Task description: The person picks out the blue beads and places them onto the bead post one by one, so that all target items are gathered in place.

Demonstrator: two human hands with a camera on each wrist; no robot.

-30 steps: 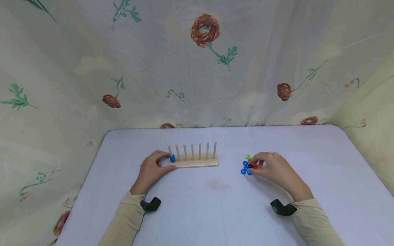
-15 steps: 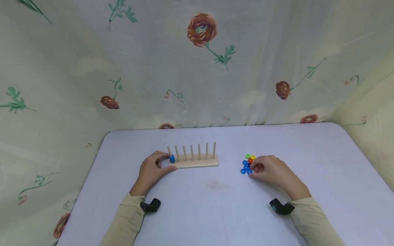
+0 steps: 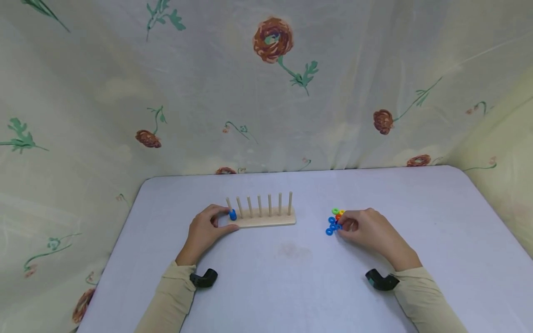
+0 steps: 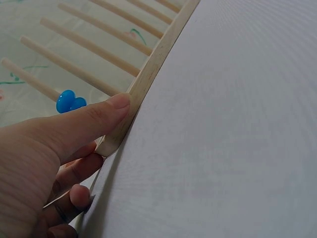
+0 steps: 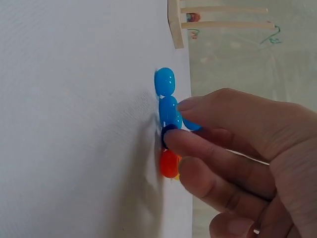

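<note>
A wooden peg rack with a row of upright pegs stands at mid-table, blue rings stacked on its leftmost peg. My left hand grips the rack's left end, thumb along the front edge of the base and fingers behind. Right of the rack lies a small cluster of rings, blue, red, yellow and green. At its near right side, my right hand pinches a blue ring between thumb and forefinger. In the right wrist view a dark blue ring shows by the forefinger tip, partly hidden, above a red ring.
Several blue rings lie at the cluster's left, a green ring and a yellow ring at its far side. The white table ends at a hanging flowered cloth. A black wrist camera sits on the right wrist.
My right hand shifted toward the near blue rings, and its fingertips closed on one, moving it slightly. Rings it covered earlier came into view. The left hand stayed at the rack.
</note>
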